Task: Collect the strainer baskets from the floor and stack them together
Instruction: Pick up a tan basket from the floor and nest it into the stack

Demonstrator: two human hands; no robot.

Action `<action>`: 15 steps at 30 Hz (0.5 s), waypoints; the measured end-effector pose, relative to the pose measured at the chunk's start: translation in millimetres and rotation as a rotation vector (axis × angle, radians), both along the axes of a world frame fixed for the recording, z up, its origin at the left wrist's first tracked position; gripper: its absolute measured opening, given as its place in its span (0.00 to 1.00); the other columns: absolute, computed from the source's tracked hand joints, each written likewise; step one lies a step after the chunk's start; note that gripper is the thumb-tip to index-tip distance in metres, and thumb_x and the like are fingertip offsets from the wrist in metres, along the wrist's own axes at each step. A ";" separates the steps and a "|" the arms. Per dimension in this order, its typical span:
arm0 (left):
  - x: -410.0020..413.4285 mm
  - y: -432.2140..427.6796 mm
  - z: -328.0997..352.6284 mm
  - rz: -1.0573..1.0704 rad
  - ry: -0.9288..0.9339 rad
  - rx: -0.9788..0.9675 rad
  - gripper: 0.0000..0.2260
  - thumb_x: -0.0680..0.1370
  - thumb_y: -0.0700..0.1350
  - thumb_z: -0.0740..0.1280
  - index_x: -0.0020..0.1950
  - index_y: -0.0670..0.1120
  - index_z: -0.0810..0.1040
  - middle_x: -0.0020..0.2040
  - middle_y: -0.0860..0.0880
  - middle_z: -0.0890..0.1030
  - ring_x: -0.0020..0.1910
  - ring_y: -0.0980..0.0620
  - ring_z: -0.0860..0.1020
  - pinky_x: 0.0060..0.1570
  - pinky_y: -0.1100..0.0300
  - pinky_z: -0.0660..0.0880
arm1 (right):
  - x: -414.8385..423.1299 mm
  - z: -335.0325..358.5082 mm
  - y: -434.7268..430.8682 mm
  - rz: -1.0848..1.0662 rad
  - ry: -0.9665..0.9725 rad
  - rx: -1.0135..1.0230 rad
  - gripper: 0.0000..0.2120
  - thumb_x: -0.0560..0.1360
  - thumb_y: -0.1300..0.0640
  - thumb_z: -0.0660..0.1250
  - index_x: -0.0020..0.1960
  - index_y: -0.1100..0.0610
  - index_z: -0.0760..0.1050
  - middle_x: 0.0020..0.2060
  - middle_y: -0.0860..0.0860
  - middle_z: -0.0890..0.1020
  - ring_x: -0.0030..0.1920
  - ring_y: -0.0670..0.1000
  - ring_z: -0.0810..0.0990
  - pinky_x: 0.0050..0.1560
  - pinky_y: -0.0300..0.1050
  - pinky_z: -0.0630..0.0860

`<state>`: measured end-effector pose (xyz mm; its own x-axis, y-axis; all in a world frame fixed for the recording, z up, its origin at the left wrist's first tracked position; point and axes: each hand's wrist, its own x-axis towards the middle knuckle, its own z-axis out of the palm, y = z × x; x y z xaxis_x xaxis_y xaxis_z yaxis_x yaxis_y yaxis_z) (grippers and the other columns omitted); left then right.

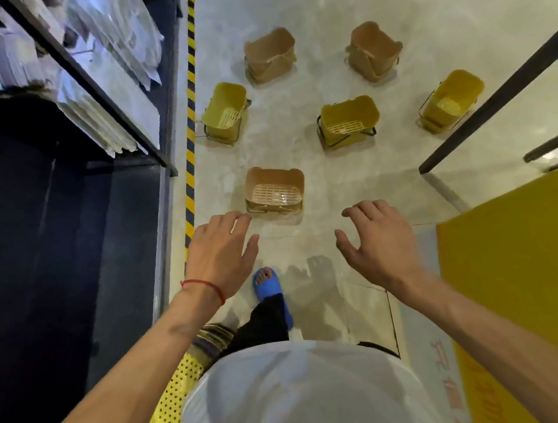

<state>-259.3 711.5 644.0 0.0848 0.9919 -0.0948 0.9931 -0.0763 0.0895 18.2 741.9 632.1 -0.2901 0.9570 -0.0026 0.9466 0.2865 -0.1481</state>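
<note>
Left hand (221, 251) and right hand (374, 246): fingers spread, holding nothing, above the floor (337, 188) | nearest tan basket (274, 189) just ahead (upright) | five other baskets (347, 121) stand apart beyond.

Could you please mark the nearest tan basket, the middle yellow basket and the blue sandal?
nearest tan basket (273, 191): head view, slotted bottom.
middle yellow basket (347, 125): head view, slotted bottom.
blue sandal (268, 290): head view, strap.
</note>
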 end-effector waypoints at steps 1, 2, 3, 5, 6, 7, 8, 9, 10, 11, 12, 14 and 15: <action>-6.1 20.8 -1.4 -0.002 -0.009 -0.014 0.18 0.81 0.54 0.58 0.67 0.48 0.72 0.61 0.50 0.77 0.57 0.46 0.75 0.52 0.49 0.74 | -5.4 -0.9 14.6 -0.023 -0.004 -0.007 0.19 0.78 0.43 0.62 0.60 0.55 0.79 0.54 0.52 0.82 0.56 0.56 0.77 0.56 0.53 0.75; -12.2 40.5 -1.9 -0.007 -0.021 -0.020 0.18 0.81 0.54 0.57 0.66 0.48 0.72 0.61 0.50 0.77 0.56 0.46 0.76 0.52 0.49 0.74 | -10.9 -1.4 28.1 -0.040 -0.011 -0.015 0.19 0.78 0.43 0.62 0.60 0.56 0.79 0.54 0.52 0.82 0.56 0.56 0.77 0.55 0.53 0.75; -18.3 59.4 -2.3 -0.023 -0.028 -0.017 0.18 0.81 0.54 0.56 0.66 0.48 0.73 0.60 0.49 0.77 0.56 0.46 0.76 0.51 0.49 0.74 | -16.4 -1.9 41.1 -0.058 -0.019 -0.019 0.19 0.78 0.43 0.62 0.59 0.56 0.79 0.54 0.52 0.82 0.56 0.56 0.77 0.55 0.52 0.75; -31.0 96.9 -4.0 -0.078 -0.002 0.009 0.18 0.80 0.54 0.55 0.64 0.48 0.75 0.59 0.49 0.79 0.54 0.46 0.77 0.49 0.50 0.75 | -27.7 -3.8 67.1 -0.101 -0.024 -0.016 0.19 0.78 0.43 0.62 0.59 0.55 0.79 0.54 0.52 0.82 0.55 0.56 0.77 0.54 0.52 0.75; -37.2 115.6 -5.4 -0.107 0.023 0.020 0.18 0.80 0.54 0.55 0.63 0.47 0.76 0.58 0.49 0.79 0.53 0.46 0.78 0.48 0.50 0.75 | -33.7 -5.0 79.9 -0.126 -0.013 -0.008 0.19 0.78 0.43 0.62 0.59 0.55 0.79 0.54 0.51 0.82 0.54 0.55 0.77 0.53 0.52 0.75; -42.6 134.1 -7.4 -0.130 0.045 0.020 0.18 0.80 0.54 0.56 0.63 0.47 0.76 0.57 0.49 0.80 0.53 0.47 0.78 0.47 0.51 0.75 | -39.2 -6.7 92.6 -0.153 0.007 0.001 0.19 0.78 0.43 0.62 0.59 0.55 0.79 0.53 0.51 0.82 0.54 0.55 0.77 0.52 0.52 0.75; -46.8 151.8 -10.0 -0.147 0.059 0.004 0.18 0.80 0.54 0.55 0.63 0.47 0.76 0.57 0.49 0.80 0.52 0.47 0.78 0.46 0.51 0.75 | -43.8 -8.8 105.2 -0.182 0.030 0.004 0.19 0.78 0.44 0.63 0.59 0.55 0.80 0.53 0.51 0.82 0.53 0.55 0.77 0.52 0.51 0.75; -49.9 168.1 -12.1 -0.155 0.066 -0.016 0.18 0.80 0.54 0.55 0.63 0.47 0.76 0.57 0.49 0.80 0.52 0.47 0.78 0.46 0.51 0.75 | -47.7 -11.1 117.6 -0.212 0.048 0.001 0.19 0.78 0.44 0.63 0.59 0.55 0.80 0.53 0.51 0.82 0.53 0.55 0.77 0.51 0.51 0.74; -52.6 182.8 -14.7 -0.155 0.072 -0.030 0.18 0.80 0.54 0.54 0.63 0.48 0.76 0.57 0.49 0.80 0.52 0.47 0.78 0.46 0.51 0.75 | -50.9 -13.5 129.4 -0.238 0.058 -0.008 0.19 0.77 0.44 0.63 0.60 0.55 0.79 0.53 0.51 0.82 0.53 0.55 0.78 0.51 0.51 0.74; -54.6 196.0 -18.1 -0.152 0.078 -0.033 0.18 0.80 0.54 0.54 0.63 0.48 0.75 0.58 0.49 0.79 0.53 0.47 0.78 0.47 0.51 0.75 | -53.5 -16.6 141.4 -0.259 0.063 -0.022 0.19 0.77 0.44 0.63 0.60 0.55 0.79 0.53 0.51 0.82 0.53 0.55 0.77 0.51 0.51 0.74; -55.5 208.9 -22.3 -0.148 0.079 -0.031 0.18 0.81 0.54 0.55 0.64 0.48 0.75 0.58 0.50 0.79 0.53 0.47 0.77 0.47 0.50 0.75 | -55.1 -20.2 153.9 -0.272 0.069 -0.036 0.19 0.77 0.44 0.64 0.60 0.55 0.79 0.53 0.51 0.82 0.53 0.55 0.77 0.51 0.52 0.74; -55.2 234.3 -33.7 -0.133 0.079 -0.041 0.16 0.81 0.53 0.56 0.64 0.48 0.75 0.58 0.50 0.79 0.54 0.47 0.77 0.48 0.50 0.75 | -54.7 -30.5 180.0 -0.283 0.079 -0.069 0.18 0.77 0.45 0.64 0.60 0.55 0.79 0.52 0.51 0.81 0.53 0.56 0.77 0.50 0.52 0.74; -54.2 246.9 -40.9 -0.124 0.080 -0.054 0.16 0.81 0.53 0.56 0.64 0.48 0.75 0.58 0.50 0.79 0.54 0.47 0.77 0.48 0.50 0.75 | -53.0 -37.8 193.3 -0.285 0.078 -0.085 0.18 0.77 0.45 0.65 0.59 0.55 0.79 0.51 0.51 0.81 0.53 0.56 0.77 0.49 0.52 0.75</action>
<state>-313.5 958.4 603.0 0.1960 0.9676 -0.1594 0.9805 -0.1958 0.0176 -34.9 935.2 594.4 -0.0127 0.9972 -0.0741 0.9717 -0.0051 -0.2360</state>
